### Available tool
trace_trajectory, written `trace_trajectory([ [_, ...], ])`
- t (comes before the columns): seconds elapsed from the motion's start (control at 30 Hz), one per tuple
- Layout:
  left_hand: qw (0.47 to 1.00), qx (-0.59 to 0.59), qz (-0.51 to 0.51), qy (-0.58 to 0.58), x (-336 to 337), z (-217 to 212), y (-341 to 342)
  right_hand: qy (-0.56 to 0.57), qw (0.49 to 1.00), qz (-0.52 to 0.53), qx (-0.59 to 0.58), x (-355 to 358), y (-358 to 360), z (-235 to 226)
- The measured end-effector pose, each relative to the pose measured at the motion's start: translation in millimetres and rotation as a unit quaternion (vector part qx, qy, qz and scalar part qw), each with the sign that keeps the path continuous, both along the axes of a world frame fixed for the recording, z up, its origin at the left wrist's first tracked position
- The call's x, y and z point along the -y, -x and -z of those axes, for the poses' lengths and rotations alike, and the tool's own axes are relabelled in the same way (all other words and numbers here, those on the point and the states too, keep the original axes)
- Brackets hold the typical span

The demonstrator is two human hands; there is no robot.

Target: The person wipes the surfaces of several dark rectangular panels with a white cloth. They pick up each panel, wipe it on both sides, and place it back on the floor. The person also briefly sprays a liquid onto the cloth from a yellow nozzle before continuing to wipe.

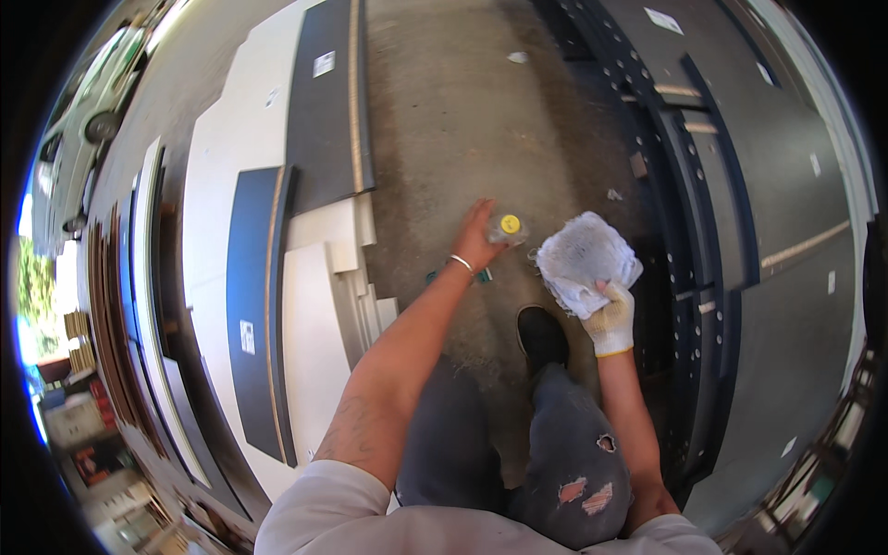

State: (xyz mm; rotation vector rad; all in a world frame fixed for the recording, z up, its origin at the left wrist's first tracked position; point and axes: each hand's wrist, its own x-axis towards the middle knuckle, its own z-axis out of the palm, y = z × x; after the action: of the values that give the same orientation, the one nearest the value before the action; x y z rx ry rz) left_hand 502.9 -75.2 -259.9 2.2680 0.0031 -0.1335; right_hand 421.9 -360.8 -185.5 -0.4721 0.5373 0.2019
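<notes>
My left hand (478, 239) is bare with a thin bracelet at the wrist and holds a small clear bottle with a yellow cap (507, 227) out in front of me. My right hand (610, 319) wears a pale knit glove and grips a crumpled white cloth (585, 261), held just right of the bottle. Both hands are above the concrete floor (462, 120). My black shoe (541, 335) and grey torn trousers show below them.
Dark and white flat panels (319, 111) lie stacked on the floor to my left. Dark panels with rows of holes (684, 240) lie to my right. A parked car (88, 111) stands at the far left edge. A small green thing lies on the floor under my left wrist.
</notes>
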Motion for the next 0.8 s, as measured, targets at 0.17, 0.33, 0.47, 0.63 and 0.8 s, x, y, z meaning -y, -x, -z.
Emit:
trace_trajectory([
  [0.17, 0.999, 0.019, 0.003, -0.029, 15, -37, -25, -0.032, 0.998, -0.006, 0.054, -3, -9, 0],
  [0.33, 0.879, 0.247, 0.187, -0.363, 25, -127, -57, -0.072, 0.997, -0.004, 0.004, -11, -13, 2],
  [0.47, 0.769, 0.308, 0.26, -0.497, 43, -182, -50, -0.06, 0.998, -0.011, 0.019, -22, -17, 4],
  [0.63, 0.716, 0.296, 0.309, -0.551, 48, -210, -33, -0.079, 0.994, -0.041, 0.059, -36, -21, 2],
  [0.8, 0.84, 0.309, 0.181, -0.407, 37, -208, -41, -0.004, 0.998, -0.058, 0.035, -38, -26, 0],
])
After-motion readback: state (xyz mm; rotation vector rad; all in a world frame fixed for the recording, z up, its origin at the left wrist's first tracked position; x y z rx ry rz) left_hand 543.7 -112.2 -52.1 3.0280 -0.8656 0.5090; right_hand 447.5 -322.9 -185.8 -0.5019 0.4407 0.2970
